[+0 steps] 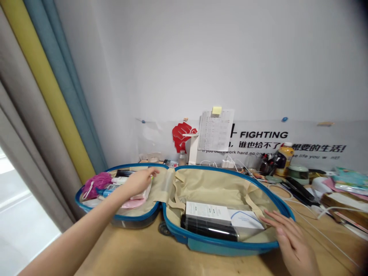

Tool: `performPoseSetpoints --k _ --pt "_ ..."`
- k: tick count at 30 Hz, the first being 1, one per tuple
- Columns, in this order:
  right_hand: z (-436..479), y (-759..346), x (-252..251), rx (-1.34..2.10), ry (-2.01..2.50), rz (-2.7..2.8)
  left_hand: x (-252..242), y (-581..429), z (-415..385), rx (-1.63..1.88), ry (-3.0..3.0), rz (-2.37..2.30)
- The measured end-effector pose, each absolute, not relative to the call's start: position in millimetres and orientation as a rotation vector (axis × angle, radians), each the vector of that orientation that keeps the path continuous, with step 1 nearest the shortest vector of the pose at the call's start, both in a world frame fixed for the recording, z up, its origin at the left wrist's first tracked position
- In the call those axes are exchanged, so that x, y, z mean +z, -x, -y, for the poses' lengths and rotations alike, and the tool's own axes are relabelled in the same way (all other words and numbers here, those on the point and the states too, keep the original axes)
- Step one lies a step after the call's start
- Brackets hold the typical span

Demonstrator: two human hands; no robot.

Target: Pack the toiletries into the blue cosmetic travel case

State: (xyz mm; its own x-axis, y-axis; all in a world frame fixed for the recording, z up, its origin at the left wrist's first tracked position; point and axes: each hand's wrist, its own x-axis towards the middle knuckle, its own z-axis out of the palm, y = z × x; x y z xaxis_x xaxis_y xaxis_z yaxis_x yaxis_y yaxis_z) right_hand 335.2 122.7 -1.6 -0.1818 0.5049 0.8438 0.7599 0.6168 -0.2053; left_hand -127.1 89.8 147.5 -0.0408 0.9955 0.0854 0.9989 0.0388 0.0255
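A blue-rimmed suitcase [230, 251] lies opened flat on a wooden desk. My left hand [140, 180] reaches over its left half, fingers partly bent near the far inner side; what they hold, if anything, is hidden. Under that hand are a magenta mesh puff [99, 182], a blue packet [110, 189] and a pink item [135, 203]. My right hand [290, 234] is spread at the right end of the suitcase's rim, holding nothing. The right half contains a black cylinder [209, 227], a white printed box [207, 211] and a white box with a blue line [245, 219].
Behind the suitcase stand a small clear bottle [182, 158] and a white charger [227, 163]. A yellow-labelled bottle [284, 159], a green-lidded jar [298, 174], cables and packets crowd the desk's right side. Striped curtains [54, 96] hang at left.
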Motion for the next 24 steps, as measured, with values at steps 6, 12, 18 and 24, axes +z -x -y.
performPoseSetpoints --k 6,12,18,24 --pt "-123.5 -335.5 1.3 -0.378 0.973 1.886 140.5 239.4 -79.8 0.118 1.816 2.403" --pt "-121.7 -332.0 4.6 -0.412 0.936 1.890 120.9 278.4 -87.1 0.317 1.926 2.391" --pt "-121.7 -331.4 3.3 -0.413 0.941 1.865 110.0 270.3 -123.4 0.470 2.069 2.321" --pt "-119.3 -331.8 4.9 -0.355 0.984 1.860 104.8 268.7 -143.0 0.657 2.080 2.323"
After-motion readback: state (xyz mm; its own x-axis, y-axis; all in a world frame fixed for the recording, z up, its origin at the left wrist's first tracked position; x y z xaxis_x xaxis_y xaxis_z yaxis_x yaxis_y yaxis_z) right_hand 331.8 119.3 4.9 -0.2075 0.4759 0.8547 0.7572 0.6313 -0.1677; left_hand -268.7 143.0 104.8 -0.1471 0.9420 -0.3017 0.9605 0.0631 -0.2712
